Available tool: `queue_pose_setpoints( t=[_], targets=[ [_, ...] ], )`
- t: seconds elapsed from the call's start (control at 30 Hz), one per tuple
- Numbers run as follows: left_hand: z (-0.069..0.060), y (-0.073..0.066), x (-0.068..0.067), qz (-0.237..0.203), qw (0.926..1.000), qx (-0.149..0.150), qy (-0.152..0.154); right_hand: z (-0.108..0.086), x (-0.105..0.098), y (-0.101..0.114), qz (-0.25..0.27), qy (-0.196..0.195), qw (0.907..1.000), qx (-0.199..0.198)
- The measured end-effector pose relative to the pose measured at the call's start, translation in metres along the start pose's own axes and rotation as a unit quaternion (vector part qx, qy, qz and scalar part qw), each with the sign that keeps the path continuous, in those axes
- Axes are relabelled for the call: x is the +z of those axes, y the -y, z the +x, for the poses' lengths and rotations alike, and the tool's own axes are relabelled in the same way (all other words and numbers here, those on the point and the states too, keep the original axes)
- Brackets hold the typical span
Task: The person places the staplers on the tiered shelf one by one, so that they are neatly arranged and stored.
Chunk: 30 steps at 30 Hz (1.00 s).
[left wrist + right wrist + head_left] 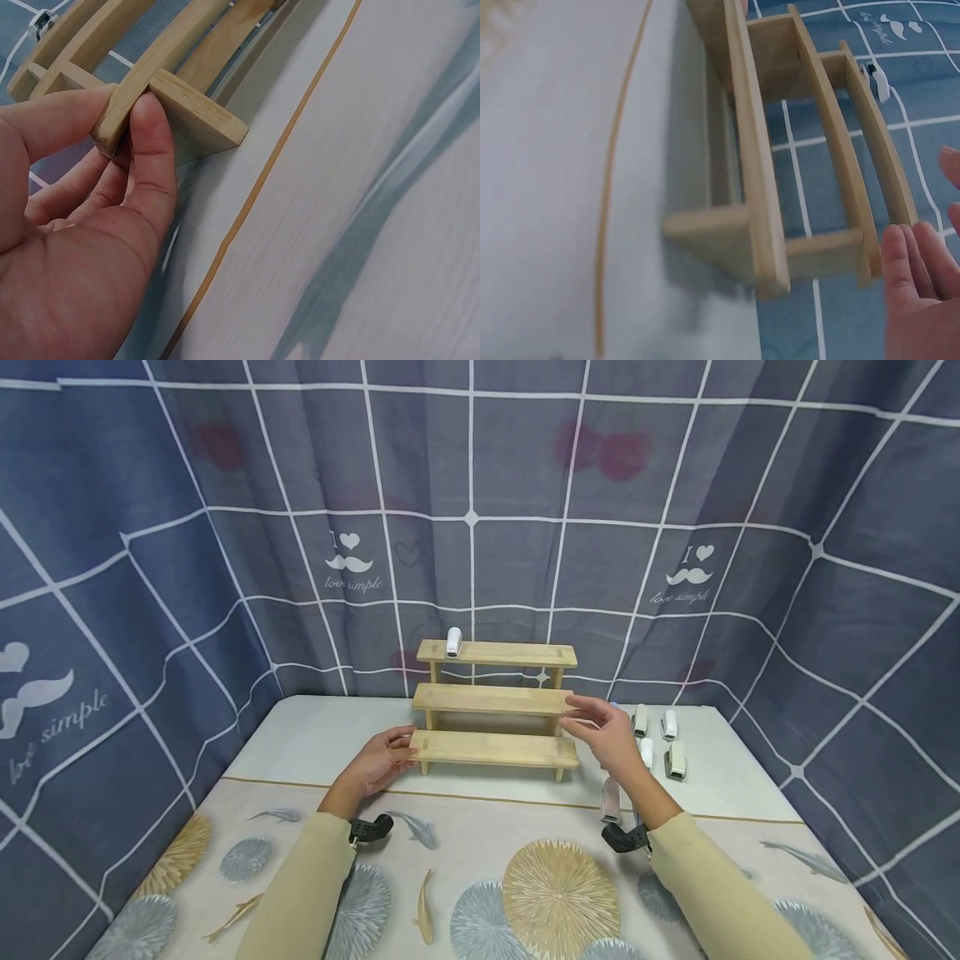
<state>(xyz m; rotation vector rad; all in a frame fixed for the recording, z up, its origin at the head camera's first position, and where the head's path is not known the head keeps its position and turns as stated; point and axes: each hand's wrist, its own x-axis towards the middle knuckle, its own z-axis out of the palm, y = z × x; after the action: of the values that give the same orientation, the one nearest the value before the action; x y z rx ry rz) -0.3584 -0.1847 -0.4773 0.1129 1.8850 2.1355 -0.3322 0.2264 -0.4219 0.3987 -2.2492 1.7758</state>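
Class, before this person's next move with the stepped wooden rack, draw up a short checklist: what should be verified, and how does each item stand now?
1. Left hand gripping: ok; it pinches the left end of the bottom tier.
2. Right hand touching: cannot tell; it is at the right end of the middle tier.
3. Wooden rack upright: ok.
4. White stapler on the top tier: ok, near its left end.
5. Staplers on the right fully visible: not ok; the right hand partly hides some.
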Motion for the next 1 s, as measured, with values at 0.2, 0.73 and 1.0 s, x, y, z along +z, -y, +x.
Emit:
queue_pose_setpoints(
  t=[0.2,0.73,1.0],
  targets=[
    [-0.001,-0.001,-0.001,0.001,1.0000,0.000,-0.004,-0.020,-0.022,-0.004,-0.036,0.018,0.9990,0.016],
    [0.003,0.001,-0.002,-0.010,0.9999,0.004,0.001,-0.075,-0.069,-0.018,-0.141,0.014,0.9880,0.061],
    [0.004,0.004,-0.003,-0.011,0.9999,0.006,0.001,-0.098,-0.082,-0.023,-0.198,0.013,0.9781,0.062]
  ],
)
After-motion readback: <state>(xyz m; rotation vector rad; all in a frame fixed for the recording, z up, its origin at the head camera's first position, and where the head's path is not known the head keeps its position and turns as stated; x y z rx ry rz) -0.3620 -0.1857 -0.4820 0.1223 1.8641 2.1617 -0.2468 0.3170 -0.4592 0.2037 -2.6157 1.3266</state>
